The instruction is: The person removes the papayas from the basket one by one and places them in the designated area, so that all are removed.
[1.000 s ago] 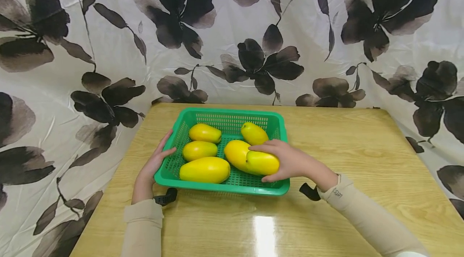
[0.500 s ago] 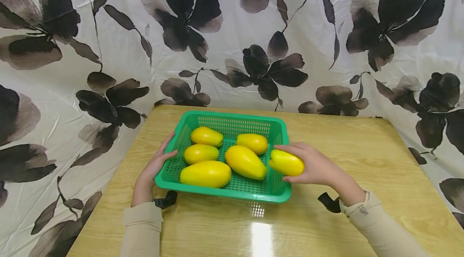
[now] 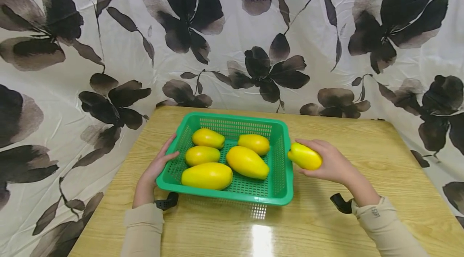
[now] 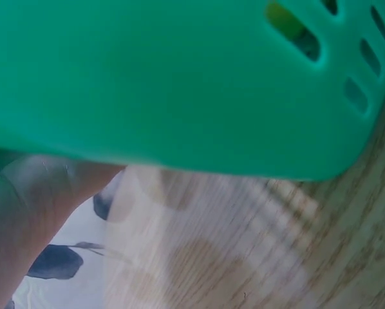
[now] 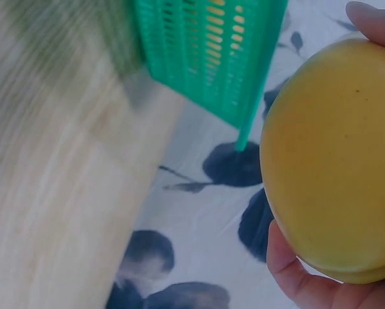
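Observation:
A green plastic basket [image 3: 224, 195] with slotted walls stands on the table. Several yellow papayas lie inside, among them a large one [image 3: 206, 176] at the front left and another [image 3: 248, 163] right of the middle. My left hand [image 3: 155, 170] holds the basket's left side, thumb over the rim; its other fingers are partly hidden there. Just beyond the right rim, my right hand [image 3: 331, 162] grips a single papaya [image 3: 305, 156] above the table. In the right wrist view, thumb and fingers wrap this papaya [image 5: 331, 161] from opposite sides.
The wood-grain table [image 3: 362, 144] extends right of the basket and in front of it. Behind hangs a white cloth [image 3: 224, 43] with dark flowers. A black wrist-worn device [image 3: 167, 201] is on the left wrist, and another [image 3: 341, 204] on the right.
My right hand has lifted one papaya from the basket's right part and carried it rightward past the rim. The left hand has stayed at the basket's left side.

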